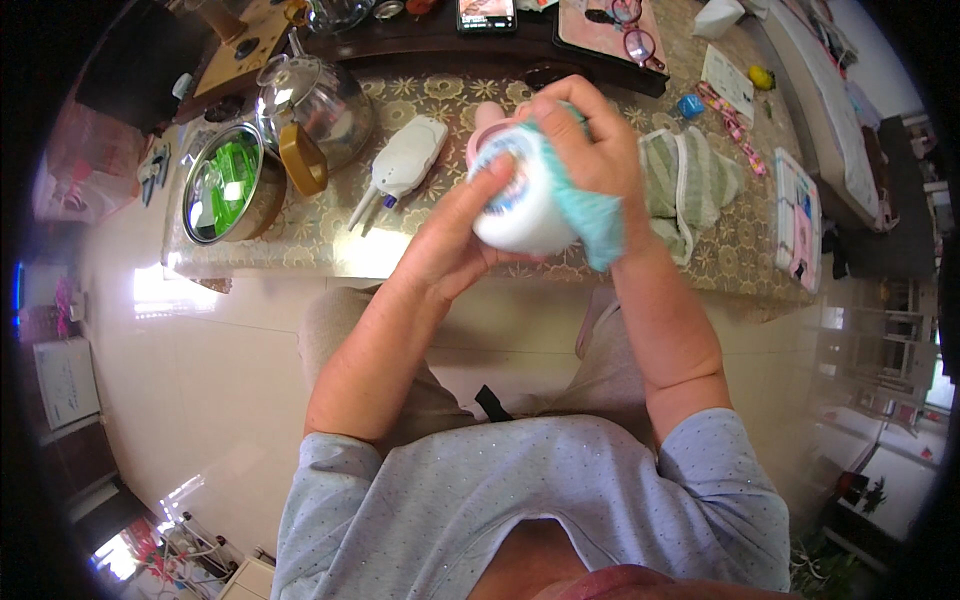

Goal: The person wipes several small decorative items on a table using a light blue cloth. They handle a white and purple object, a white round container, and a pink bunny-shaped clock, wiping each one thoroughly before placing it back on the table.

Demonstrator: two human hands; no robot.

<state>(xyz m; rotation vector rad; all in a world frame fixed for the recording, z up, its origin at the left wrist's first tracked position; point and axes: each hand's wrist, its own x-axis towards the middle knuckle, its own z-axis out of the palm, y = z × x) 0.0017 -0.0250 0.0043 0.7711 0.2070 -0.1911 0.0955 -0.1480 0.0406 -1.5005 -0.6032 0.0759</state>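
Note:
My left hand (465, 225) grips a rounded white container (525, 217), its thumb lying across a round printed patch. A teal cloth (589, 217) is bunched in my right hand (589, 139) and rests against the container's right side. Part of the container is hidden by the cloth and my fingers. Just behind it a pink object (489, 116) with a rounded end shows partly. On the patterned tablecloth (337, 247), left of my hands, lies a white device (409, 154) with a thin stem. To the right of my hands is a green-and-white striped cloth (694, 184).
A glass teapot (315, 112) and a metal bowl (259, 217) with green packets (231, 184) stand at left. A dark tray holds a phone (486, 13). Glasses (639, 46) lie at its right. A small blue box (690, 106) sits at the right, and pliers (154, 172) lie far left.

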